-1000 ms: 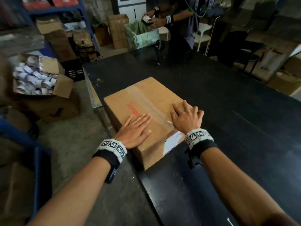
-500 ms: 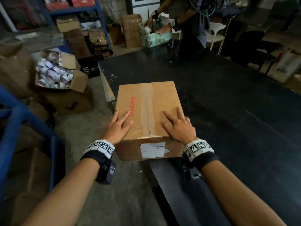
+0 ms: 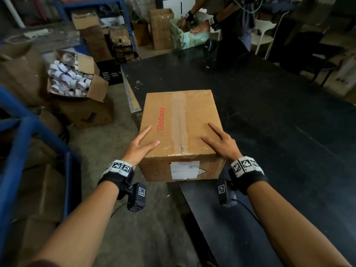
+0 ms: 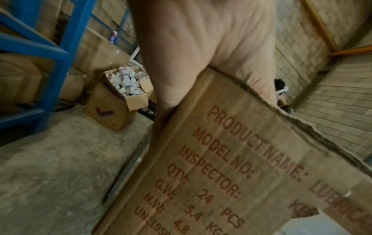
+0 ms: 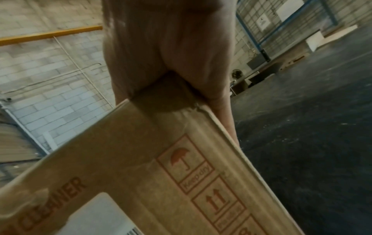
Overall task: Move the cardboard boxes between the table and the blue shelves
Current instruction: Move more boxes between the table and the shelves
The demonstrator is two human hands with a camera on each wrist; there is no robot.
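On the black table [image 3: 269,132] at its corner, the left hand [image 3: 139,149] and right hand [image 3: 221,145] clamp the taped cardboard box [image 3: 179,120] by its near corners, seemingly mid-pickup, a lift toward the blue shelves [image 3: 17,147] likely next.

To my left the bare concrete floor [image 3: 92,151] runs under an open carton of white tape rolls [image 3: 71,78] stacked on another carton. A black plastic crate [image 3: 111,72] sits just behind it. Painted block walls [image 5: 50,66] rise around me, one crossed by an orange beam [image 5: 50,34]. At the far end stands a white plastic chair [image 3: 264,33] beside another person [image 3: 231,20].
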